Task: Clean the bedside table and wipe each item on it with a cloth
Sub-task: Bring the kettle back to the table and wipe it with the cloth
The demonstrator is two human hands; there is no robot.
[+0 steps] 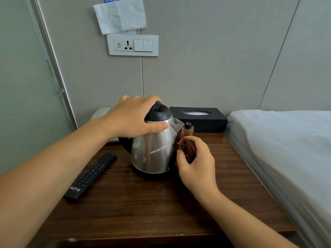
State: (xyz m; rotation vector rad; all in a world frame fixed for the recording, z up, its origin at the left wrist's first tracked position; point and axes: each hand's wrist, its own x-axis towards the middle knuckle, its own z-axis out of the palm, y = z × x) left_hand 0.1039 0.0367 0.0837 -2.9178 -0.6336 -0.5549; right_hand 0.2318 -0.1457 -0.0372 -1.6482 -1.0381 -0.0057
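Kettle (154, 149) upright near the middle of my bedside table (143, 208), steadied from above and wiped on its right flank.

My left hand (132, 119) reaches in from the left and lies over the black lid, fingers curled round the top, thumb stretched along the steel shoulder. My right hand (197, 163) pinches a bunched dark-brown cloth (186, 149) in curled fingertips, pressing it against the kettle just below the spout. White characters sit on the near end of the black remote (91, 176); I cannot read them.
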